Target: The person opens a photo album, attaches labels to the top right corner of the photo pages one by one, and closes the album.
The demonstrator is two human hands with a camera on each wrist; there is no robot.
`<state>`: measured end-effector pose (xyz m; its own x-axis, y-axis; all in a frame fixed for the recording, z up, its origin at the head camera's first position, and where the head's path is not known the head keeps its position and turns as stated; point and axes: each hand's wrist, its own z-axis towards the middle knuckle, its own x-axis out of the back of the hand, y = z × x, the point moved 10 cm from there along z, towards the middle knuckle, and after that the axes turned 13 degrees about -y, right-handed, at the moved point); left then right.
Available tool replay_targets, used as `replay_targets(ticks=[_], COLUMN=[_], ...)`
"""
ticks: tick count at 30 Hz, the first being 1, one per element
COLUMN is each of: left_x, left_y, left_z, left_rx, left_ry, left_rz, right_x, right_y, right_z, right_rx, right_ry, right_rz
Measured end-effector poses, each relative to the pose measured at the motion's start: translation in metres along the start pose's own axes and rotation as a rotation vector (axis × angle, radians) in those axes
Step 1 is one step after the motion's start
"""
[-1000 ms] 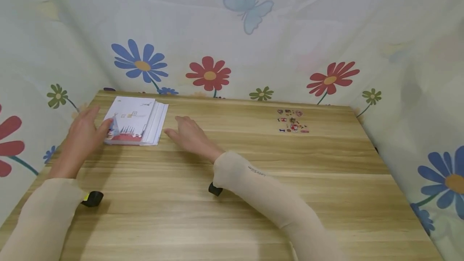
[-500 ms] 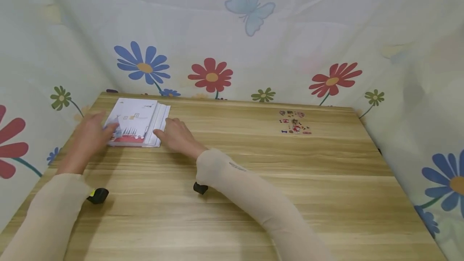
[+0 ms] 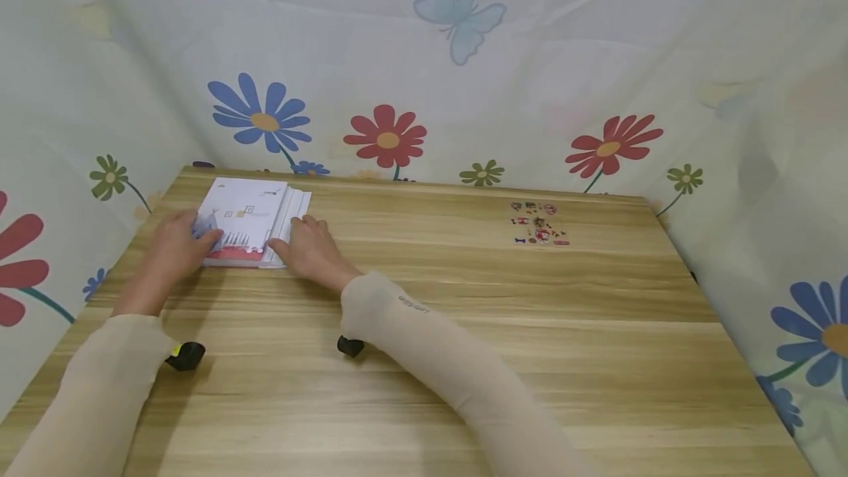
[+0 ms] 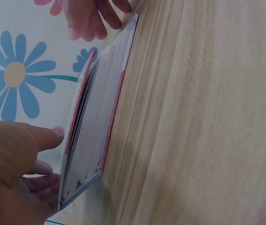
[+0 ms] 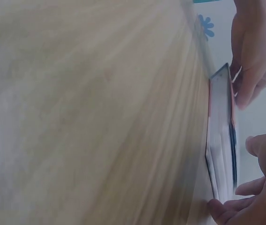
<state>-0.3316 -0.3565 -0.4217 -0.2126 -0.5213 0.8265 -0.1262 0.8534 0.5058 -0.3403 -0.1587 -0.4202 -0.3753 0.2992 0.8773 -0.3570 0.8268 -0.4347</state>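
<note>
A thick hardcover book (image 3: 248,219) lies at the table's back left, its white cover printed with a red band and small drawings. Its pages (image 4: 93,112) fan out in steps beyond the cover on the right. My left hand (image 3: 175,249) holds the spine side, thumb over the cover, fingers (image 4: 43,185) against the spine. On the opposite side, my right hand (image 3: 314,250) reaches over the stepped page edges. A fingertip (image 5: 216,208) of it touches the lower edge, while its thumb (image 5: 254,145) stays apart from the cover.
A clear sheet of small colourful stickers (image 3: 539,224) lies at the back right of the wooden table (image 3: 464,374). A flower-printed curtain (image 3: 331,35) hangs behind the table and along both sides. Black wrist cameras sit under both sleeves.
My right hand has moved left from beside the book onto its page edges. My left hand has shifted slightly right, its thumb further over the cover. The book stays in place.
</note>
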Motion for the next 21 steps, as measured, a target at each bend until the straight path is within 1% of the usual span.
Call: replay_targets(ticks=[3, 6, 11, 16, 18, 21], left_x=[0.0, -0.002, -0.003, -0.005, -0.008, -0.013], left_y=[0.0, -0.001, -0.004, -0.002, 0.001, 0.004], left_z=[0.0, 0.0, -0.001, -0.002, -0.003, -0.004], left_rx=[0.007, 0.021, 0.043, 0.021, 0.005, 0.002], left_ry=[-0.007, -0.03, -0.068, -0.092, -0.104, -0.126], left_rz=[0.009, 0.01, -0.028, -0.003, 0.01, 0.008], right_x=[-0.003, -0.005, -0.007, -0.007, -0.007, -0.007], right_y=[-0.004, -0.009, -0.012, -0.007, -0.002, 0.005], right_z=[0.0, 0.0, -0.002, -0.002, -0.002, -0.001], right_rx=[0.005, 0.02, 0.042, 0.026, 0.011, -0.007], right_ry=[-0.004, -0.008, -0.007, 0.008, 0.018, 0.029], right_rz=[0.002, -0.016, -0.024, -0.047, -0.054, -0.051])
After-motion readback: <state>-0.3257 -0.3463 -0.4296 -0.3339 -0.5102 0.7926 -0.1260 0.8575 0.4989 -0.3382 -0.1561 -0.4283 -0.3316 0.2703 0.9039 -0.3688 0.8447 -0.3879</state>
